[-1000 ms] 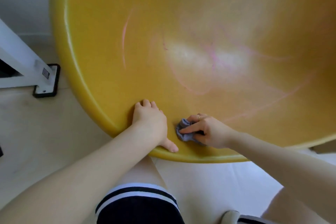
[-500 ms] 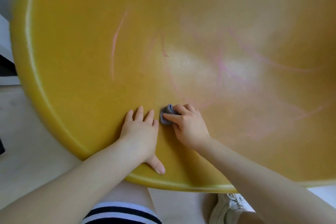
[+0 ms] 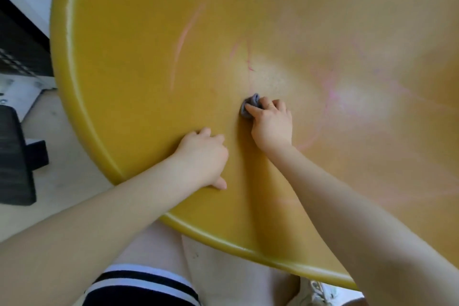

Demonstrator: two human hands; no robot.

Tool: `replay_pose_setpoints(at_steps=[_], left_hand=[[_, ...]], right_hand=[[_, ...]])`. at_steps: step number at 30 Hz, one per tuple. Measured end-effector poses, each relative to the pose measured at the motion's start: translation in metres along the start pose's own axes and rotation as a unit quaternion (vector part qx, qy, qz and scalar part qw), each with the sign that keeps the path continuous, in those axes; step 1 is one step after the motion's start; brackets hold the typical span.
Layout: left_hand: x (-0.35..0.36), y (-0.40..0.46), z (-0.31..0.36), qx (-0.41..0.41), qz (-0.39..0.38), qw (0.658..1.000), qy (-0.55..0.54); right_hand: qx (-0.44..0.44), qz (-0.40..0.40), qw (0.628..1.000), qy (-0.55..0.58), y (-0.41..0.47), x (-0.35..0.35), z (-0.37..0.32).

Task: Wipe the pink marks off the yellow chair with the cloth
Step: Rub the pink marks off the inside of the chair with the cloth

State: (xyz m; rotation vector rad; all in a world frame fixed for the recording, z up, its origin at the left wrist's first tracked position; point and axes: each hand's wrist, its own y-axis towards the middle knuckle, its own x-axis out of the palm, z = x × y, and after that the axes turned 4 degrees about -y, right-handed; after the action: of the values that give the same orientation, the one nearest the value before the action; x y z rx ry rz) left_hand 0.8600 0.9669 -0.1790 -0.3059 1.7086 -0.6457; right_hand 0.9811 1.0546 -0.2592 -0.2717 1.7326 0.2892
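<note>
Head view. Filled most of the frame: a yellow chair, a broad moulded shell, smooth and glossy, dished toward the middle, with a rounded, thickened rim curving along its left and near edges. Streaked with pink marks: one long pale arc toward the left edge, a thin darker scribble near the centre, fainter smears and loops spreading toward the right edge around a bright glare patch. Looked chalky, blurred in places.

Bunched into a small wad near the middle of the seat: a grey-blue cloth, soft and creased, pressed against the yellow surface. Gripped by the right hand, fingers curled narrowly round it, index finger laid over the top, a thin ring on one finger. Sat just below the dark scribble, well apart from the near rim.

Planted near the rim's near-left curve: the left hand, just beside the right one, fingers bent at the knuckles and fingertips tucked against the plastic, thumb stretched flat toward the near edge, holding nothing.

Below the rim: bare knees and dark shorts with white stripes, knit-looking. At the left, pale wood-grain floor and a black matte slab-shaped object, plus white furniture. No readable writing or labels.
</note>
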Motion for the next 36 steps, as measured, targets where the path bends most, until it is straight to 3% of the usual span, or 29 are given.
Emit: replay_pose_setpoints(at_steps=[6, 9, 12, 17, 19, 24, 27, 30, 32, 36], left_hand=[[0.008, 0.007, -0.001, -0.014, 0.034, 0.999, 0.027], [0.011, 0.013, 0.003, -0.015, 0.02, 1.0, 0.008], [0.014, 0.016, 0.007, -0.023, 0.019, 1.0, 0.0], [0.016, 0.016, 0.005, -0.024, 0.006, 1.0, -0.015], [0.015, 0.017, 0.005, -0.024, 0.005, 0.999, -0.023], [0.015, 0.019, 0.005, -0.018, 0.01, 1.0, -0.017], [0.015, 0.02, 0.004, -0.001, 0.013, 1.0, 0.01], [0.016, 0.021, 0.005, 0.007, 0.009, 1.0, 0.018], [0.017, 0.022, 0.005, 0.009, 0.004, 1.0, 0.005], [0.019, 0.021, 0.006, 0.013, -0.013, 1.0, -0.004]], right_hand=[[-0.177, 0.007, 0.983, 0.055, -0.092, -0.01, 0.003], [-0.202, -0.002, 0.979, 0.038, -0.104, -0.011, 0.007], [-0.173, 0.025, 0.985, -0.005, -0.072, -0.004, 0.014], [0.002, 0.001, 1.0, -0.028, -0.011, -0.001, 0.019], [-0.003, -0.01, 0.999, -0.031, -0.012, -0.003, 0.015], [-0.157, -0.02, 0.987, 0.02, -0.075, -0.016, 0.017], [-0.206, -0.046, 0.977, -0.008, -0.098, -0.015, 0.022], [-0.175, -0.014, 0.983, -0.049, -0.077, -0.011, 0.025], [-0.103, 0.008, 0.991, -0.081, -0.053, -0.01, 0.026], [-0.01, -0.042, 0.995, -0.086, -0.021, -0.013, 0.031]])
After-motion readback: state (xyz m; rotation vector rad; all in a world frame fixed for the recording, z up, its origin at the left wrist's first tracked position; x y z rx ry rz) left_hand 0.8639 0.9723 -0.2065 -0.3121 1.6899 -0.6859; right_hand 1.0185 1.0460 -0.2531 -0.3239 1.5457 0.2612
